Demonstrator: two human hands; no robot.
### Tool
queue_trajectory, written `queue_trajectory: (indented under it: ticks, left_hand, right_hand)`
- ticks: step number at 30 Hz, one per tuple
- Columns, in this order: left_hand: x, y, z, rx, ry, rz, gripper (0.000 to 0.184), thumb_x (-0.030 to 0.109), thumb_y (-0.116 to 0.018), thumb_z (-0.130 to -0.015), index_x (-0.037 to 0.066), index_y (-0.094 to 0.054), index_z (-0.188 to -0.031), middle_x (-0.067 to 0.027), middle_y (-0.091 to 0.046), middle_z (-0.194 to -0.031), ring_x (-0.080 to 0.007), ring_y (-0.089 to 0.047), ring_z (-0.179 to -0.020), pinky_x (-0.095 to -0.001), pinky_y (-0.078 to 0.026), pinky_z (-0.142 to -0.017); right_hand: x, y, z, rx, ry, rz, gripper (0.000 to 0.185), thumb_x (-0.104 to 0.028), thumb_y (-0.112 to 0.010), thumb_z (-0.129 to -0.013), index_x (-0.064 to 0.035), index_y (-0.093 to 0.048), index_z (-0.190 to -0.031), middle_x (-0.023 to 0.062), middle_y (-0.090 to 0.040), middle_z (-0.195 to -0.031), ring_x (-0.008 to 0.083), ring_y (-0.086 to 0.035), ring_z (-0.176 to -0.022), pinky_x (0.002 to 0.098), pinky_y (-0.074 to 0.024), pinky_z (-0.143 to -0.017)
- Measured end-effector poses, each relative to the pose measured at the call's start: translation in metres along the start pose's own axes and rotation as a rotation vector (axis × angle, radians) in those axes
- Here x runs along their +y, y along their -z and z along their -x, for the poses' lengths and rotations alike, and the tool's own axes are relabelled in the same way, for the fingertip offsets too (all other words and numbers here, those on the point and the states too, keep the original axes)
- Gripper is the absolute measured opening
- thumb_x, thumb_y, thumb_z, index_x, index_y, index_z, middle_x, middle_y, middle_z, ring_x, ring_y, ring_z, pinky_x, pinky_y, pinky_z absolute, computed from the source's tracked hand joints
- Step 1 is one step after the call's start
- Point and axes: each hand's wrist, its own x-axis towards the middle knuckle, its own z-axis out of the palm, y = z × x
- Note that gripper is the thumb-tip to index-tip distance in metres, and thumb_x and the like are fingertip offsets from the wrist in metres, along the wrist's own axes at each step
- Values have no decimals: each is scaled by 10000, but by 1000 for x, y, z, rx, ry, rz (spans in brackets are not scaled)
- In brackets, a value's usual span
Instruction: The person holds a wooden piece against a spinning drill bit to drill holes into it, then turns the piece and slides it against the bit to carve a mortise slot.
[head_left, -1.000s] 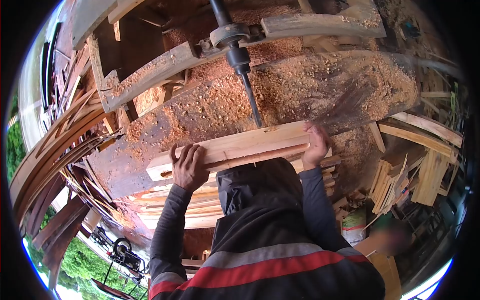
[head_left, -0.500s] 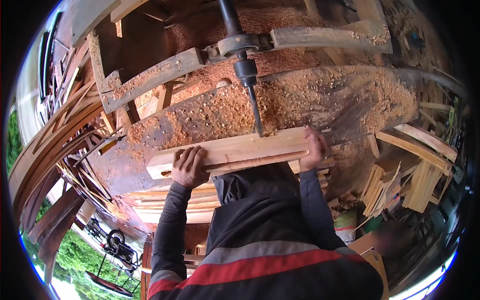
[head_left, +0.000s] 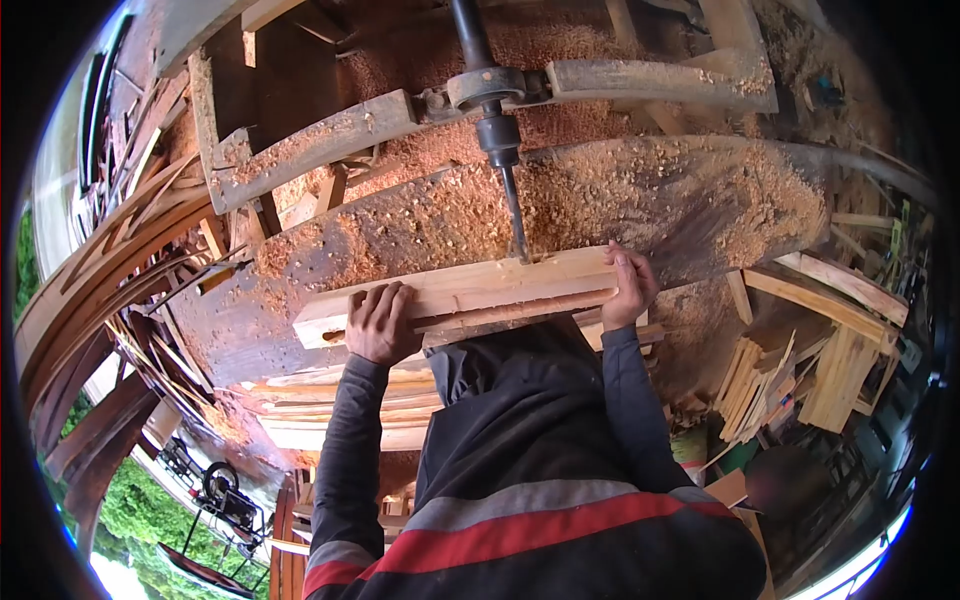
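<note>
A pale wooden beam [head_left: 480, 292] with a long groove along its near face lies across the chip-strewn board [head_left: 680, 190]. My left hand [head_left: 381, 324] is wrapped over the beam near its left end, beside a short slot. At the right end, my right hand [head_left: 628, 287] grips the beam with fingers over the top. A drill bit [head_left: 514, 215] in a dark chuck [head_left: 498, 138] points at the beam's far edge between my hands, its tip at the wood.
A wooden frame [head_left: 660, 82] carries the drill's bearing. Cut strips [head_left: 345, 415] are stacked below the board. Curved planks [head_left: 100, 270] stand at the left, and wood pieces [head_left: 755, 385] are piled at the right. A motorcycle [head_left: 225, 492] shows at lower left.
The drill and frame appear slightly lower and farther right in view than a second ago. Both hands keep hold of the beam, which has shifted only slightly.
</note>
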Motion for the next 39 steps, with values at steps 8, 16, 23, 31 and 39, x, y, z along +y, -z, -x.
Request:
queue_trajectory:
  ticks: [8,16,23,31,39]
  left_hand:
    - [0,-3,0,52,26,-17,605,195,-753,-537,109,-641,-1126,-89,-686,-1104,-295,-660,-980,-442,-475,-865]
    - [1,-3,1,55,56,1,634,239,-789,-544,119,-631,-1146,-83,-675,-1114,-293,-644,-999,-448,-471,-861]
    - [9,-7,4,109,82,-42,567,243,-783,-579,122,-628,-1111,-81,-676,-1053,-296,-643,-967,-456,-457,-855]
    - [0,-6,10,15,9,-70,573,310,-833,-593,132,-626,-1097,-73,-656,-1097,-297,-615,-985,-443,-452,-864]
    - [-5,-11,6,7,29,-91,607,286,-824,-584,131,-620,-1135,-96,-673,-1115,-314,-629,-979,-485,-454,-857]
  right_hand:
    - [-2,-9,-11,-12,-5,-11,140,-69,-592,-949,27,-684,-906,104,-709,-862,256,-696,-962,422,-518,-984]
    - [4,-11,-24,-43,0,-26,133,-72,-627,-949,31,-709,-935,113,-728,-873,204,-686,-922,393,-505,-990]
    - [3,-19,-34,-110,46,-126,150,-88,-638,-956,41,-703,-915,97,-724,-848,169,-665,-849,359,-516,-929]
    - [11,3,-2,11,-42,-73,134,-68,-636,-948,14,-676,-849,87,-717,-852,161,-661,-839,314,-508,-828]
    - [-9,-13,-21,-4,67,128,166,-112,-656,-962,13,-716,-869,57,-714,-835,146,-656,-776,309,-512,-738]
